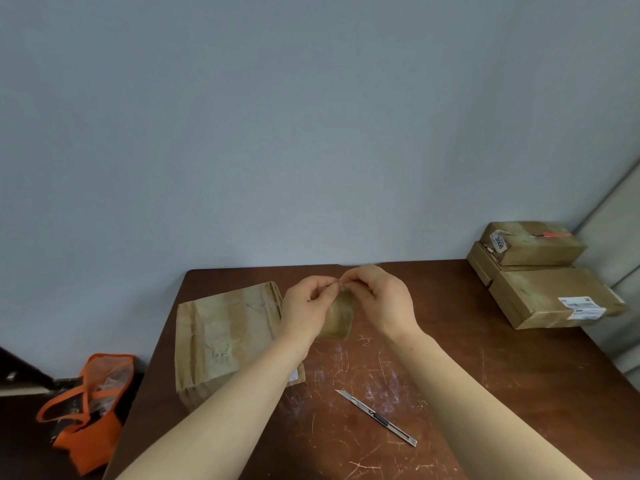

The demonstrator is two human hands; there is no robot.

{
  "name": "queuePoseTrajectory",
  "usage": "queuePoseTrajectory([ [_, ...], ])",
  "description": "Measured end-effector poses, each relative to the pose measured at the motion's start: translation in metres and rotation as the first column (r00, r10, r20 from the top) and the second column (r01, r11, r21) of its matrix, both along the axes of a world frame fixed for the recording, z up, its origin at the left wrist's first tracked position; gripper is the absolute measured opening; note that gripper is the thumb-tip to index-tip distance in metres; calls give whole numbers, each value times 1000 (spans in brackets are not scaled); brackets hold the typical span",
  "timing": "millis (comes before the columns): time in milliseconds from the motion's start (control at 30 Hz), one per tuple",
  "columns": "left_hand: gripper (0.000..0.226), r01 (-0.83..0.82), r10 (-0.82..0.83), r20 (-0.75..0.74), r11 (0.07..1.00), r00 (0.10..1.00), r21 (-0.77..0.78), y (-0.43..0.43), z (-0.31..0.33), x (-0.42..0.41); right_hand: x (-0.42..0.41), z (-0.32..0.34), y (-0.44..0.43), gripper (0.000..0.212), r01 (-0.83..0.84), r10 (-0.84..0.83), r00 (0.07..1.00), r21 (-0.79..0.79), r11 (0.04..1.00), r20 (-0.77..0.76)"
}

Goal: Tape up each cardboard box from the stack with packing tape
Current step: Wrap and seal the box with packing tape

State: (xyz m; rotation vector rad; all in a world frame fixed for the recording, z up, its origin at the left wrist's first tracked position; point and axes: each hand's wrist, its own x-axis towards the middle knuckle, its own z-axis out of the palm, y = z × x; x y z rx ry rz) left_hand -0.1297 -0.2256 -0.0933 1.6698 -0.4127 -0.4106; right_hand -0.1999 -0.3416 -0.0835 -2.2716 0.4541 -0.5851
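Watching through the head camera, I see both hands raised together over the middle of the dark brown, scratched wooden table [485, 375]. The left hand [306, 308] and the right hand [386, 303] hold a roll of translucent tan packing tape [337, 320] between them, close above the tabletop. On each hand the thumb and forefinger are curled and pinched at the roll's upper edge, and the two pinches almost touch each other. The other fingers curl loosely behind. I cannot tell whether a loose tape end is caught in those pinches, as that spot is too small and blurred. Just left of the left hand lies a large creased tan cardboard box [225, 334], flat on the table with glossy tape strips across its top. The left forearm crosses over its near right corner. At the table's far right corner a small taped cardboard box with a white label [540, 244] sits on a wider flat cardboard box with a printed label [547, 296]. Nearer to me, a slim silver utility knife [377, 418] lies diagonally on the wood between the two forearms, touching neither. Off the table's left side, lower down, sits an orange fabric bag [86, 410].
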Motion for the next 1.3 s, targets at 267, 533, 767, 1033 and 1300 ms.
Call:
queuePoseTrajectory([
  [267, 12, -23, 23, 5, 998, 1000, 57, -5, -5, -5, -3, 0, -7, 25, 13, -66, 995, 557, 830, 75],
  [533, 32, -74, 67, -216, 997, 974, -25, -16, -13, -10, -28, -27, 0, 13, 79, 42, 984, 641, 764, -171],
  [767, 62, 36, -35, -11, 879, 999, 476, -18, -23, -14, -40, -81, -22, 12, 111, -101, 806, -20, 994, -583],
  [1033, 52, -362, 334, 140, 845, 932, 394, 16, -44, -6, -63, -125, -28, 28, -148, -187, 563, -321, 935, -805],
  [1300, 70, -709, 687, 291, 460, 665, 535, 101, -54, 11, 16, -84, 45, 64, -142, 323, 849, 409, 901, -417],
])
